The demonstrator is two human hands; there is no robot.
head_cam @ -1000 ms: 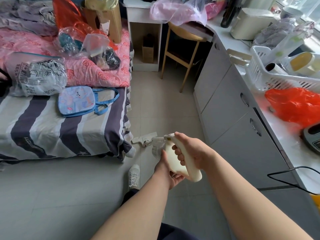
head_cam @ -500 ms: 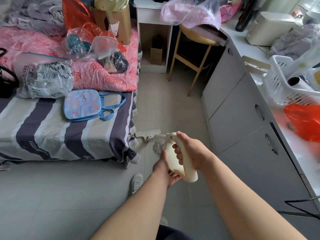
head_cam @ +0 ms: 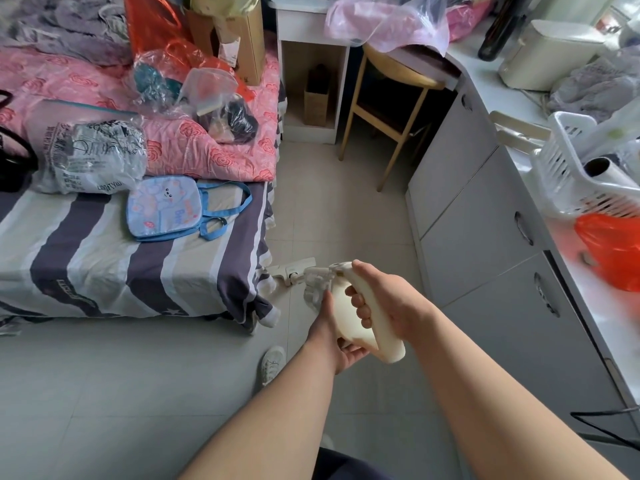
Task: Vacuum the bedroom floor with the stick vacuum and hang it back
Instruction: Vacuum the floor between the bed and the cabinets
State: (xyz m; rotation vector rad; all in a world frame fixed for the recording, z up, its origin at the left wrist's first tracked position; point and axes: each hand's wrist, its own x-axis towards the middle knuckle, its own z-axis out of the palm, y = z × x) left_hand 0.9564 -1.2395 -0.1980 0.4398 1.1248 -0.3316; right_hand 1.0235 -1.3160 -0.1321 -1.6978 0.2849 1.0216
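1. you are holding the stick vacuum (head_cam: 343, 306) with both hands, your right hand (head_cam: 388, 303) curling its fingers round the handle and your left hand (head_cam: 337, 337) clasping it from beneath; its floor head (head_cam: 294, 270) is resting on the tiles beside the bed corner.
2. the bedsheet (head_cam: 258, 292) is hanging just beside that head, so suction may be dragging it in.
3. the black cable (head_cam: 609, 424) is looping low by the cabinet (head_cam: 485, 237), risking a snag.

Bed (head_cam: 104, 265) left, cabinets (head_cam: 478, 237) right, floor (head_cam: 339, 209) between — stool (head_cam: 398, 81) beyond, vacuum head (head_cam: 294, 268) beside the bed's corner
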